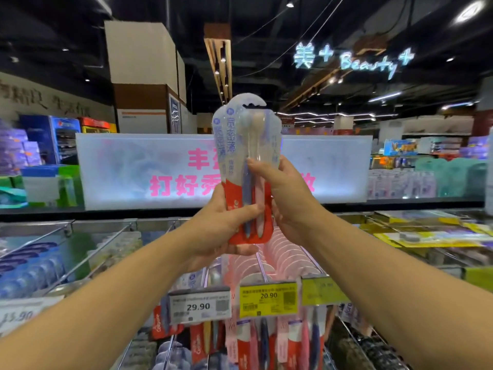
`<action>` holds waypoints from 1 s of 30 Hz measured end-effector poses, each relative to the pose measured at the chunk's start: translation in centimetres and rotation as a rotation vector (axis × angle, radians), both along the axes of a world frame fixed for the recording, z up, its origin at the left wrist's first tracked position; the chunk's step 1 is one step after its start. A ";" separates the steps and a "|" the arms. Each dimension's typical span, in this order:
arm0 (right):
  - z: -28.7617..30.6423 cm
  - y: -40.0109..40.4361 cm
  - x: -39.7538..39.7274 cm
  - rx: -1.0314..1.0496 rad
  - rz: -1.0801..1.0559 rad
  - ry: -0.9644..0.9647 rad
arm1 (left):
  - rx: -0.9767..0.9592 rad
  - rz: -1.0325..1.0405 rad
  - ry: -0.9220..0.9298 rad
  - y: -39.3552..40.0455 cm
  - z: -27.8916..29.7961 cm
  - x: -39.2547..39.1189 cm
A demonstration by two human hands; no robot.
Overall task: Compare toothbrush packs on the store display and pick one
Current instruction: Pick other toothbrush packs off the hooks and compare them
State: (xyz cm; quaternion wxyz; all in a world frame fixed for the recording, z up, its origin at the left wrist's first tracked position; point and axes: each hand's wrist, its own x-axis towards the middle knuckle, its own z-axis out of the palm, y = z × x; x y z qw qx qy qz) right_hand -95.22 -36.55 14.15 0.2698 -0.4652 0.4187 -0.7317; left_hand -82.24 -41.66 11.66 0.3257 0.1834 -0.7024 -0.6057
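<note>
I hold toothbrush packs (246, 145) upright at chest height in front of the display. They are clear blister packs with a red lower card, and a blue and a pink brush show inside. Two packs seem stacked, one slightly offset to the left. My left hand (221, 228) grips the red bottom part, thumb across the front. My right hand (282, 198) holds the right edge, its fingertips pinching the middle of the pack.
Below hang rows of similar packs (266, 343) on metal pegs, with price tags 29.90 (198, 307) and 20.90 (268, 296). A lit white sign with pink characters (160, 172) stands behind. Shelves of goods flank both sides.
</note>
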 end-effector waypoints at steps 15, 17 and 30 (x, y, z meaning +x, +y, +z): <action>-0.2 5.2 -5.9 0.009 -0.260 0.014 | 0.174 -0.229 0.053 2.5 1.2 -8.5; -0.6 6.9 -7.6 0.037 -0.323 0.013 | 0.173 -0.265 0.033 3.9 1.0 -10.5; -1.7 18.7 -22.5 0.326 -0.514 0.133 | 0.202 -0.260 -0.012 11.7 0.1 -22.2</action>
